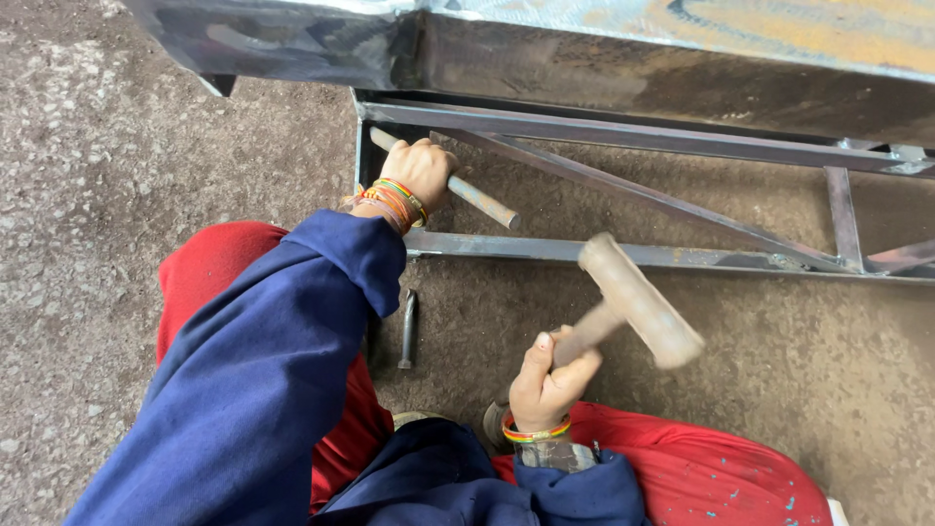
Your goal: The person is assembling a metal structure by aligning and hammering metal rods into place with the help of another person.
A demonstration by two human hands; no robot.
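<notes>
My left hand [421, 171] is wrapped around a long metal rod [479, 202], holding it slanted over the corner of a welded steel frame [682, 257]. Its lower end points toward the frame's near bar. My right hand [546, 383] grips the wooden handle of a mallet [638, 300], whose cylindrical head hangs raised and slightly blurred above the ground, right of the rod's tip. Coloured bangles circle both wrists. Blue sleeves and red trousers fill the lower view.
A large rusty steel plate structure [623, 58] sits above the frame at the top. A short metal punch [408, 331] lies on the rough concrete floor [107, 195] beside my left knee. Diagonal bracing bars [633, 190] cross inside the frame.
</notes>
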